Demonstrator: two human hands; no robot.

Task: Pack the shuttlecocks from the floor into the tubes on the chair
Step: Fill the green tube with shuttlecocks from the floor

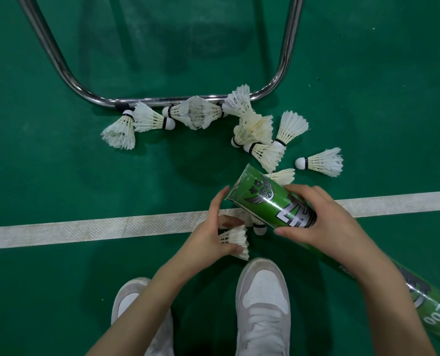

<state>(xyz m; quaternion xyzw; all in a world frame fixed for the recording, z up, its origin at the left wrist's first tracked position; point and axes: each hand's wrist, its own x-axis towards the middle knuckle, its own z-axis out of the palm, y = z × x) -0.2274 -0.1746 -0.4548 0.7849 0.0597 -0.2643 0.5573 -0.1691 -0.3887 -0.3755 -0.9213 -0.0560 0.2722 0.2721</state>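
Two hands busy: right [324, 219] clamps the tube [270, 201], left [213, 235] pinches a shuttlecock [235, 241]; misaligned, its feathers could crush on the rim

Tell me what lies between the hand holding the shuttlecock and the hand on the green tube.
In the head view, between the left hand and the right hand lies one shuttlecock's cork, poking out beneath the green tube.

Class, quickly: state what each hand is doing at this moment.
Left hand: holds a shuttlecock by its feathers.
Right hand: grips the green tube.
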